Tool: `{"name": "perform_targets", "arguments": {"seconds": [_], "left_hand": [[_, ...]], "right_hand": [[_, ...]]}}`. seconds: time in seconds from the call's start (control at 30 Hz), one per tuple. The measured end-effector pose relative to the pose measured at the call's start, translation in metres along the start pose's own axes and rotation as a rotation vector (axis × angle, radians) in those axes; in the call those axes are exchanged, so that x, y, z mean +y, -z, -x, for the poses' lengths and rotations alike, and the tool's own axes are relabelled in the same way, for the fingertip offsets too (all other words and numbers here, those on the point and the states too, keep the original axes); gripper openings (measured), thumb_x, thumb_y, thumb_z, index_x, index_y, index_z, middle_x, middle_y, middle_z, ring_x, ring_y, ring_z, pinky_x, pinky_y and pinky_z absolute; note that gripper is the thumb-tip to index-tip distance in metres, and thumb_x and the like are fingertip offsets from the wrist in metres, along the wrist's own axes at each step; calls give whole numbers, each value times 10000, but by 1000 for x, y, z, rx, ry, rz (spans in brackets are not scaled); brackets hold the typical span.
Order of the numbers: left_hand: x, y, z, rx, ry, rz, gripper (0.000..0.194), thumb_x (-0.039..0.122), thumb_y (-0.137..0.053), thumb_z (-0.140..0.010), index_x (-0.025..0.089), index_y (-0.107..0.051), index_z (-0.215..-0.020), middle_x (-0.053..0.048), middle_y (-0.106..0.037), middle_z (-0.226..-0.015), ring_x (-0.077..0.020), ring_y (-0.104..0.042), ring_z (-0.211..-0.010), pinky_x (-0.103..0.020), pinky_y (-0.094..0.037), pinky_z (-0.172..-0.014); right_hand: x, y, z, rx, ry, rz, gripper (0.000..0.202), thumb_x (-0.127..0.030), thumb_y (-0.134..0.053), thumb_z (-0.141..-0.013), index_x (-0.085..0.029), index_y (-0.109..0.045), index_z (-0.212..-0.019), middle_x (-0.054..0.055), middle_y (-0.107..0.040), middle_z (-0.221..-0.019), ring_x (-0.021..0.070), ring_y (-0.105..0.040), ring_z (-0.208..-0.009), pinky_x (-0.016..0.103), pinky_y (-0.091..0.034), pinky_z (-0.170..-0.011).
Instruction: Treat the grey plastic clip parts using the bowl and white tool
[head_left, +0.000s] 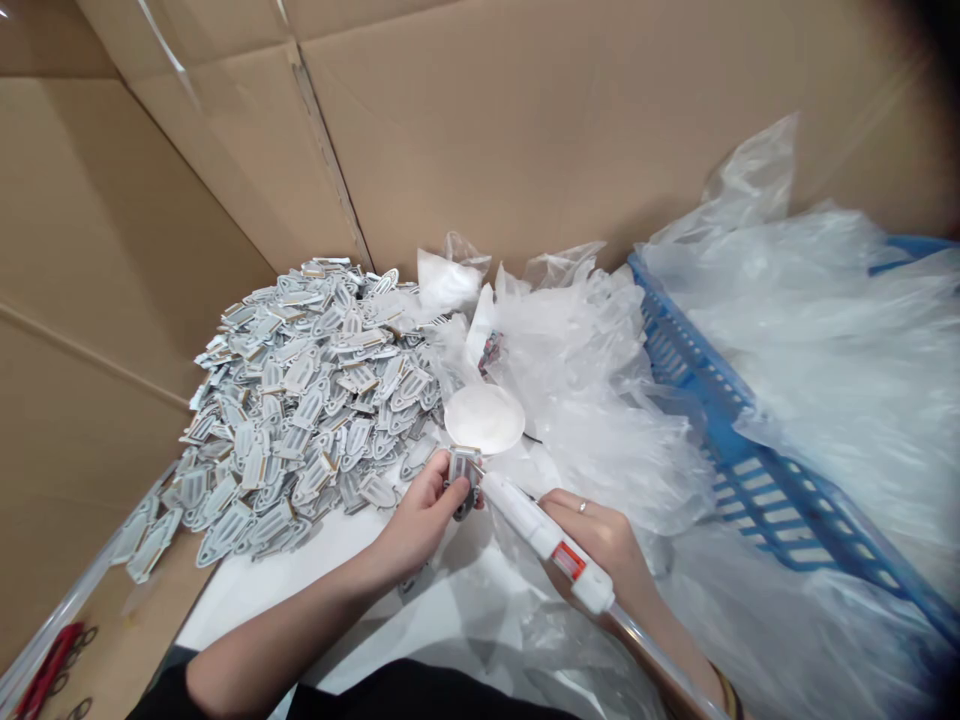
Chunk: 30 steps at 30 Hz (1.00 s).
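My left hand [421, 520] pinches a small grey plastic piece [463, 468] with a slotted middle, its thumb lying across the lower part. My right hand [604, 535] is wrapped round a white hot glue gun [525, 515] with an orange-red patch on its side. A clear glue stick [652, 655] runs out of the gun's back end. The nozzle points at the grey piece's upper right edge; whether they touch I cannot tell. Just beyond both hands is a round white dish [485, 420]. A large heap of similar grey pieces [307, 400] lies to the left.
Crumpled clear plastic bags [600, 370] spread behind and right of the hands. More bags fill a blue slotted basket [772, 500] at the right. Cardboard walls [562, 130] enclose the back and left. A red-handled item [49, 670] lies at the lower left.
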<state>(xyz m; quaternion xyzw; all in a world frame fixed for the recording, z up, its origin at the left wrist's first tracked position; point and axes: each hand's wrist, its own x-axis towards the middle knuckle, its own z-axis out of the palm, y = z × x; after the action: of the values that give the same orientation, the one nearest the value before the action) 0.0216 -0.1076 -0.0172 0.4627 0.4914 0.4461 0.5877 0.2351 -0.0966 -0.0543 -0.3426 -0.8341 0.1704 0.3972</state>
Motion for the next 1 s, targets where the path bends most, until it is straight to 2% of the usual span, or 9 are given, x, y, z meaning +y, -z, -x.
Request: {"name": "perform_targets", "arguments": {"seconds": [0.1,0.2,0.33,0.5,0.73,0.87,1.0], "left_hand": [[2,-1,0,5,12,18,312,460,-659,-870,177,-551,-945,-8,-581,-822,-134,-539,-772,-263,-433,-750],[4,-2,0,8,26,19,342,481,-678,-848,173,-551,-924,-11,-576,-835,-125,-516,-743,-258,-432,-728],[5,-3,1,14,23,14,347,486,-673,-848,169,-549,-915,-7,-559,-822,-123,-498,-734,-253,-418,-714],[5,-3,1,8,28,21,372,505,-675,-843,165,-558,-939,-6,-543,-820,-128,-491,-744,-254,-415,-712],[5,-3,2,11,26,41,399,516,-691,-835,155,-560,-945,-16,-602,-824,-121,-556,-743,-248,-440,-731],[5,-3,1,-10,27,89,434,535,-667,-849,150,-539,-1004,0,-620,-714,-117,-576,-634,-249,-464,-651],[7,-1,-2,56,20,78,475,518,-708,-814,146,-538,-1056,38,-578,-618,-94,-506,-503,-218,-408,-505]], "right_hand": [[1,0,0,-40,25,41,265,-142,-439,-901,-199,-441,-642,-12,-472,-631,102,-450,-528,238,-280,-513],[3,-1,0,-21,39,65,260,-126,-437,-876,-208,-397,-632,-22,-440,-617,102,-427,-514,252,-249,-506],[5,-4,1,33,66,82,251,-132,-435,-869,-212,-376,-638,-35,-419,-612,93,-410,-488,245,-239,-487],[7,-5,2,40,76,85,236,-127,-444,-850,-218,-363,-649,-43,-404,-606,96,-407,-480,243,-240,-479],[7,-5,2,45,78,98,241,-126,-442,-844,-216,-365,-634,-42,-405,-590,91,-397,-464,241,-234,-469],[2,-2,1,54,41,87,201,-105,-440,-842,-208,-455,-670,-18,-496,-633,103,-481,-517,232,-300,-495],[-6,5,-3,125,-30,33,149,-115,-460,-878,-190,-566,-805,35,-639,-770,134,-612,-650,224,-420,-584]]}}
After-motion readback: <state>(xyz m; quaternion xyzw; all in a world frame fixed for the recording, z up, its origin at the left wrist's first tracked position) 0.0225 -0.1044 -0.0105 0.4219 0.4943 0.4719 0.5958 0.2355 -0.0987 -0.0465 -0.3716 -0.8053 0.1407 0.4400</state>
